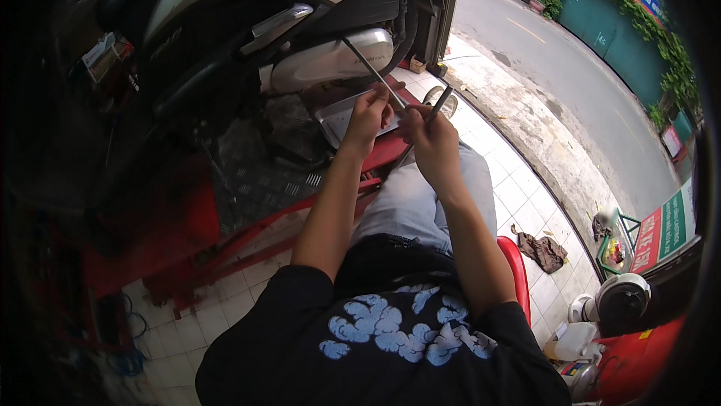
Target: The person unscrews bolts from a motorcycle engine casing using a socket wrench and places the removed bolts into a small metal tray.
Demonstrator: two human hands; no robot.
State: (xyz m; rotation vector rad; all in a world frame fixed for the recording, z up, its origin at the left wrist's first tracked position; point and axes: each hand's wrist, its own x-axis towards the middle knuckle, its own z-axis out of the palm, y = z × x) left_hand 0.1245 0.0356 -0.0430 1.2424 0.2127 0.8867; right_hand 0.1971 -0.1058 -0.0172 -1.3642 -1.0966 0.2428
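Note:
In front of my lap, my right hand (434,134) is closed round the dark crossbar of what looks like a T-handle wrench (368,66). Its thin metal shaft slants up and left, the tip over the silver-grey engine cover (334,62) of a motor scooter (218,68). Whether the tip touches the cover I cannot tell. My left hand (368,117) has its fingers bent and pinched at the shaft, close to the right hand. Beneath the left hand lies a shallow metal tray (330,122), partly covered by it.
The scooter stands on a red lift (263,226) with a dark tread plate (263,181). A red seat (515,271) is at my right side. Farther right are a brown rag (542,252) on white tiles, a plastic jug (574,342), a signboard (665,229), and the street (541,53).

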